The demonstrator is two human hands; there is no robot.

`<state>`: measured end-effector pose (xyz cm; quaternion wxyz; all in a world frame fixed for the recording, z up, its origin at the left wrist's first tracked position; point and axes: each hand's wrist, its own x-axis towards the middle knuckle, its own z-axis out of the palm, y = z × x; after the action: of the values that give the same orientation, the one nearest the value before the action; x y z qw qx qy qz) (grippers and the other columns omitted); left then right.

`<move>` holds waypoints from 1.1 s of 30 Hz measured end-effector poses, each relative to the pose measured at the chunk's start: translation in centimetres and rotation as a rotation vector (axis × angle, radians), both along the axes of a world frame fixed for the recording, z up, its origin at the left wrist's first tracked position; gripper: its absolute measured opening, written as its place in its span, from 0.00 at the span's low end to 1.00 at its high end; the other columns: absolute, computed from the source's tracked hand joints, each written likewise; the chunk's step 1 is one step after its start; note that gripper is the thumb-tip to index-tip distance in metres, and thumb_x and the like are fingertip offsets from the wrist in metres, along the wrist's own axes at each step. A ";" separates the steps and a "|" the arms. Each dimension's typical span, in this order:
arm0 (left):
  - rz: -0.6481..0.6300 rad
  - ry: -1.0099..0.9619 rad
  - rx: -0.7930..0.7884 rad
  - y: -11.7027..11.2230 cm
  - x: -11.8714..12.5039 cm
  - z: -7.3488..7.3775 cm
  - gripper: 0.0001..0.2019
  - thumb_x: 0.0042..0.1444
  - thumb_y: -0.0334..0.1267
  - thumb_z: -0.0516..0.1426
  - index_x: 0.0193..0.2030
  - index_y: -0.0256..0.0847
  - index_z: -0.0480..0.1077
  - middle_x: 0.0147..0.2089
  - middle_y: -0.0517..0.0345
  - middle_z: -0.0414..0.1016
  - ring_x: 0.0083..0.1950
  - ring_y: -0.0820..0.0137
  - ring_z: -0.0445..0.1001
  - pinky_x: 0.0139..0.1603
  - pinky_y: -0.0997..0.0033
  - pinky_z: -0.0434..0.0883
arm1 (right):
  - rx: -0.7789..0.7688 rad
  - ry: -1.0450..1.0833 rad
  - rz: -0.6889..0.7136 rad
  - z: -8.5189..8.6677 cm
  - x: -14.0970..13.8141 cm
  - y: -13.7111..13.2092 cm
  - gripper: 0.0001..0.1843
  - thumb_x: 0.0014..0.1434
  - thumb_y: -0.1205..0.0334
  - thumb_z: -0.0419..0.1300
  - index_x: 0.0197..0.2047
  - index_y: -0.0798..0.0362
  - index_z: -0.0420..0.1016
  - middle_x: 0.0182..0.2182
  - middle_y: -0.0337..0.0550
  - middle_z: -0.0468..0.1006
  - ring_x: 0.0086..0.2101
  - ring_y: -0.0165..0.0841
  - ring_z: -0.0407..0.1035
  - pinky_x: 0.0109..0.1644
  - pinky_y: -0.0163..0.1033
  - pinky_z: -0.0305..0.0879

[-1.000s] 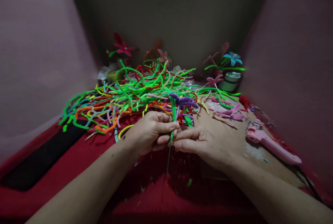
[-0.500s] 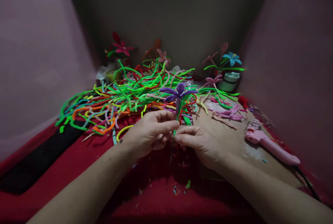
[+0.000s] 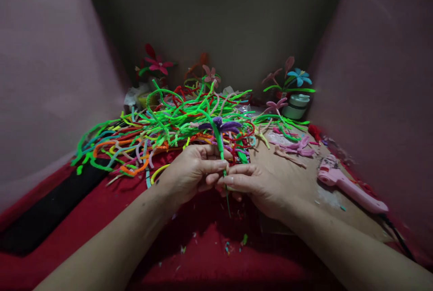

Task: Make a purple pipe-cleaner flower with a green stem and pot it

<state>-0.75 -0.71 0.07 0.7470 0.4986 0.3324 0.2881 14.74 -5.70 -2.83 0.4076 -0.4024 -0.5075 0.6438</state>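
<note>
Between my hands stands a purple pipe-cleaner flower (image 3: pixel 220 125), petals up, with a green fuzzy leaf (image 3: pixel 219 140) along its stem. My left hand (image 3: pixel 198 169) is closed, thumb and fingers pinching the stem just below the leaf. Right beside it, my right hand (image 3: pixel 252 185) pinches the lower stem, its fingertips close to those of the left. A thin green stem end (image 3: pixel 228 203) hangs below the fingers. Part of the stem is hidden by the fingertips.
A tangled heap of pipe cleaners (image 3: pixel 182 115) lies behind my hands. On the right, a pink glue gun (image 3: pixel 352 187) rests on a cardboard sheet (image 3: pixel 280 173) near pink flower pieces (image 3: pixel 299 146). Finished flowers (image 3: pixel 299 76) stand at the back by a lidded cup (image 3: pixel 296 106). A black strip (image 3: pixel 50 205) lies left.
The flower has been turned about its stem, so the green leaf now faces me and rises in front of the purple petals. Both hands stay nearly in place, still pinching the stem.
</note>
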 end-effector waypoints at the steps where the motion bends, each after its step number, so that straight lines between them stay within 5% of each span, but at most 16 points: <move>1: -0.029 -0.025 -0.015 0.0 0.0 0.0 0.09 0.48 0.30 0.59 0.38 0.34 0.70 0.14 0.68 0.60 0.14 0.83 0.55 0.17 0.83 0.57 | -0.011 0.020 0.017 -0.1 0.1 0.0 0.13 0.51 0.55 0.62 0.32 0.56 0.79 0.23 0.39 0.71 0.24 0.25 0.58 0.26 0.33 0.49; 6: -0.136 -0.108 -0.045 0.1 -0.3 0.1 0.08 0.51 0.28 0.56 0.39 0.33 0.69 0.14 0.67 0.59 0.15 0.81 0.57 0.16 0.83 0.53 | -0.034 0.152 0.096 -0.5 0.4 0.1 0.16 0.51 0.52 0.60 0.34 0.57 0.80 0.25 0.42 0.74 0.25 0.27 0.63 0.26 0.33 0.53; 13: -0.170 -0.144 -0.036 0.1 -0.3 0.0 0.11 0.50 0.28 0.57 0.43 0.34 0.69 0.18 0.65 0.64 0.14 0.83 0.54 0.16 0.82 0.58 | 0.004 0.114 0.099 0.1 0.0 -0.2 0.11 0.51 0.60 0.61 0.36 0.54 0.80 0.38 0.46 0.79 0.34 0.32 0.68 0.38 0.37 0.60; 20: -0.016 -0.059 0.070 -0.5 0.3 -0.1 0.08 0.48 0.32 0.62 0.32 0.38 0.66 0.17 0.68 0.61 0.15 0.83 0.58 0.16 0.84 0.56 | 0.073 0.031 0.002 -0.5 -0.1 0.0 0.09 0.53 0.60 0.59 0.34 0.54 0.80 0.28 0.41 0.76 0.28 0.28 0.64 0.31 0.33 0.57; 27: -0.067 0.071 -0.007 -0.1 0.0 0.1 0.08 0.49 0.38 0.60 0.31 0.34 0.69 0.15 0.69 0.55 0.14 0.85 0.47 0.14 0.83 0.48 | 0.116 -0.300 0.056 1.1 0.3 -0.3 0.15 0.55 0.53 0.56 0.27 0.56 0.73 0.22 0.39 0.69 0.24 0.27 0.62 0.28 0.35 0.57; 33: -0.104 0.123 -0.011 0.4 0.4 -0.8 0.08 0.48 0.37 0.61 0.32 0.34 0.69 0.16 0.69 0.55 0.14 0.84 0.47 0.14 0.83 0.48 | 0.120 -0.416 0.094 2.5 0.9 -0.3 0.09 0.53 0.63 0.55 0.27 0.55 0.74 0.23 0.37 0.69 0.25 0.26 0.61 0.28 0.33 0.56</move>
<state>-0.37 -0.36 -0.69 0.7420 0.5277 0.3528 0.2160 15.66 -6.01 -0.30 0.2868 -0.4776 -0.6362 0.5337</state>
